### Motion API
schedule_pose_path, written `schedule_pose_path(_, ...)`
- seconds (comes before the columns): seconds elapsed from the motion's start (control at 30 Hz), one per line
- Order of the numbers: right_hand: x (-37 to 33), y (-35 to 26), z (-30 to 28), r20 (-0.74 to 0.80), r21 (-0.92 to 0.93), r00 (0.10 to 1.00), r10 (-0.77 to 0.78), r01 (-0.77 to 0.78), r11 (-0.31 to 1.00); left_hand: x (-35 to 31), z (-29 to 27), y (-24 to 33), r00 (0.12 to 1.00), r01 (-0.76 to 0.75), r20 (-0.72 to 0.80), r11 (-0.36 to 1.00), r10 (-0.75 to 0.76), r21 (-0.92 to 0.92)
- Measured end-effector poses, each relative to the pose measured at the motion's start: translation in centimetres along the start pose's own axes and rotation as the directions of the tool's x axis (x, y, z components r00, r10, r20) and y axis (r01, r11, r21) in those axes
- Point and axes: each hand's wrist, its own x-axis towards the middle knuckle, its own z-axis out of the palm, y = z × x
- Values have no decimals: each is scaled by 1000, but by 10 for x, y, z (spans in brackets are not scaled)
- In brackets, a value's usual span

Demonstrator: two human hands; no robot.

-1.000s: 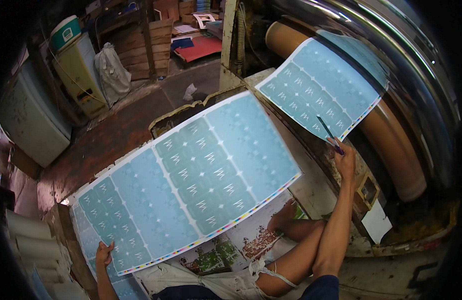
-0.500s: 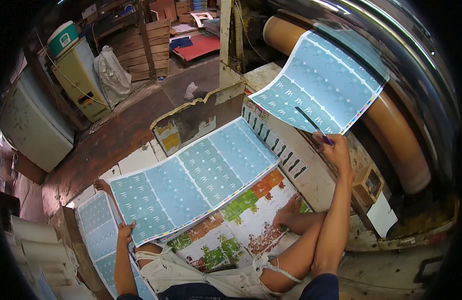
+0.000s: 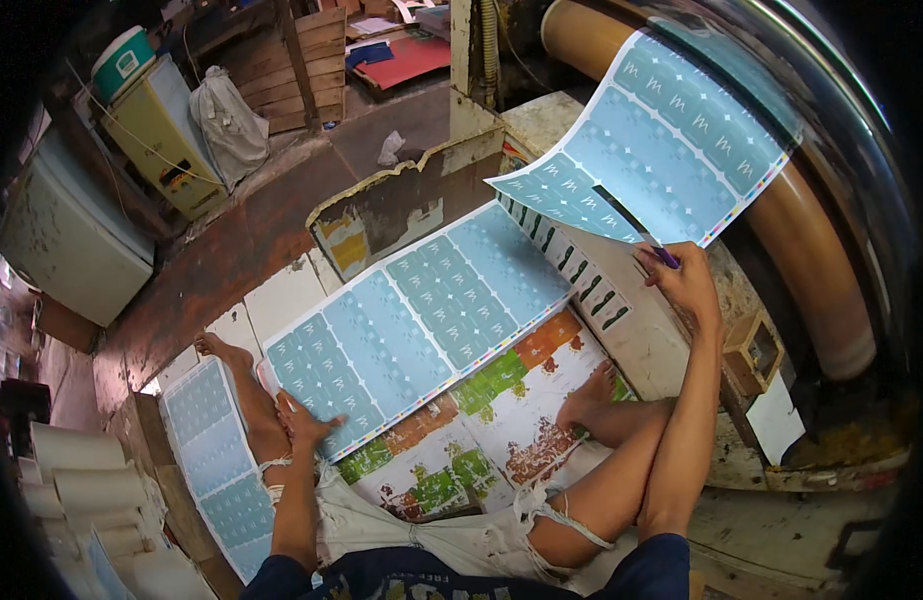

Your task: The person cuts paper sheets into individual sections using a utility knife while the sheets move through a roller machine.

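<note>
My right hand (image 3: 685, 280) is closed around the purple handle of a thin, dark-bladed knife (image 3: 627, 220). Its blade lies across the lower part of a teal and light-blue printed sheet (image 3: 647, 140) that hangs from the large machine roller. Below and left of it, a matching printed sheet (image 3: 422, 290) lies over the low work surface in front of me. At that sheet's near left edge, my left hand (image 3: 304, 420) rests with its fingers spread over the print. Whether several sheets are stacked there, I cannot tell.
The brown roller (image 3: 802, 280) and shiny cylinder fill the right side. More printed sheets (image 3: 217, 450) lie left of my leg. A worn board (image 3: 382, 220) stands behind the work surface. A small wooden box (image 3: 754, 352) is fixed near my right forearm.
The hanging sheet has come further down, and its lower end now bends over the lying sheet. My left hand has shifted right, from pinching the lying sheet's corner to spread fingers on it.
</note>
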Motion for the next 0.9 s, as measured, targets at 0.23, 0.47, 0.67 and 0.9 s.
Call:
schedule_pose_path(0.23,3,0,20,68,64,998,-2,-3,998,-49,6,25,991,-54,134,939,9,340)
schedule_pose_path(0.47,-8,-17,14,102,2,995,-4,4,1000,-49,9,26,984,28,174,999,-34,37)
schedule_pose_path(0.67,-10,-20,7,241,35,967,79,-90,995,-59,22,59,986,14,151,940,-69,342)
schedule_pose_path(0.9,-10,-47,49,837,-18,545,54,-71,997,-64,-4,248,618,621,707,338,345,-707)
